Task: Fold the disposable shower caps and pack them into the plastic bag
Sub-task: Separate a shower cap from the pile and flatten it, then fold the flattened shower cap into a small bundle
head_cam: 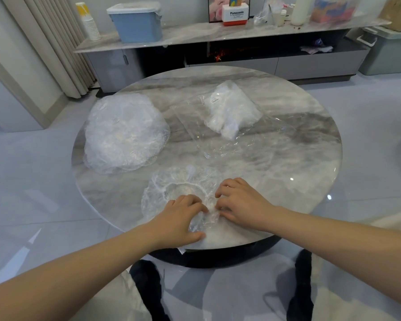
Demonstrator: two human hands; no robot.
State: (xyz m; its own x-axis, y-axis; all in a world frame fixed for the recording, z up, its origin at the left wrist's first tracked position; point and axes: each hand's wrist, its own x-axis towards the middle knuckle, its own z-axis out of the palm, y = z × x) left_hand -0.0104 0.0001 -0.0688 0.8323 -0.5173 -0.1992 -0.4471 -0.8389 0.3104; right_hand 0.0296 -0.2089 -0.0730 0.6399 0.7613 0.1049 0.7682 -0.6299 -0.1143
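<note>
A clear shower cap (171, 191) lies spread on the round marble table (287, 163) near its front edge, elastic ring facing up. My left hand (181, 218) and my right hand (239, 202) sit on its near right part, fingers curled and pinching the crumpled film between them. A stack of several unfolded clear caps (123, 133) lies at the table's left. A clear plastic bag (220, 121) lies at the back centre, with a bundle of folded white caps (232, 112) in its far end.
Behind the table runs a low marble-topped cabinet (195, 35) with a blue lidded bin (137, 22), paper cups (88, 19) and other clutter. A grey bin (389, 52) stands at the right. Curtains (56, 42) hang at the left. Glossy floor surrounds the table.
</note>
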